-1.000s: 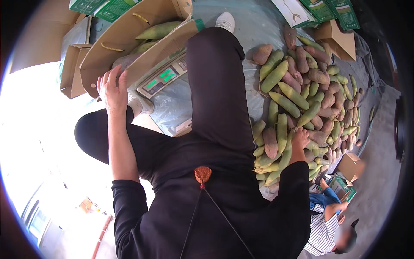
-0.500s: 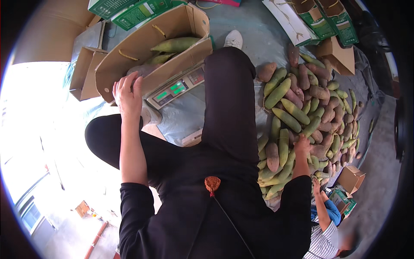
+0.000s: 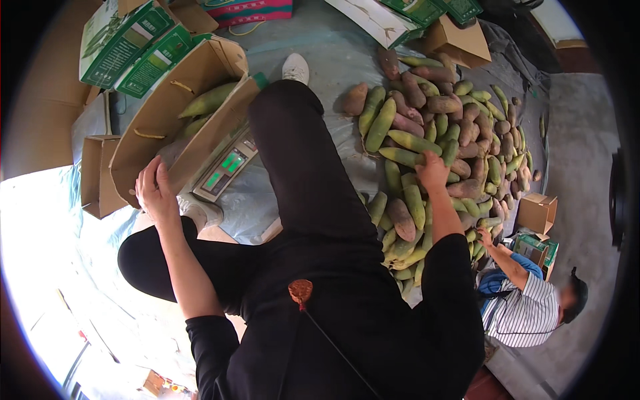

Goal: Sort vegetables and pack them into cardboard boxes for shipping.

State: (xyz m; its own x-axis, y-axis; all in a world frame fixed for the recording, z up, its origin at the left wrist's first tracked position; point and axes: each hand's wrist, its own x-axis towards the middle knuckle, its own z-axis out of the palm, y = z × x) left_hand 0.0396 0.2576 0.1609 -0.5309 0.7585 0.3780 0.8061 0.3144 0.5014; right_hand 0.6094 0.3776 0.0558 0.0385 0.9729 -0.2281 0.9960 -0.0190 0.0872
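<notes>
A tall open cardboard box with cord handles stands tilted on a scale with a lit green display. Inside lie a few long green radishes. My left hand rests at the box's near corner, its fingers apart and holding nothing. On my right spreads a heap of green radishes and dusty reddish-brown roots. My right hand reaches into this heap, its fingers closed round the end of a green radish. The palm side of that hand is hidden.
Green printed cartons stand beyond the box, with a smaller open carton at its left. Another open carton sits behind the heap. A co-worker in a striped shirt reaches into the heap's right side. My bent legs lie between box and heap.
The view has swung rightward, shifting the scene left. My right hand has moved to a green radish farther up the heap. My left hand stays by the box corner. More of the co-worker shows.
</notes>
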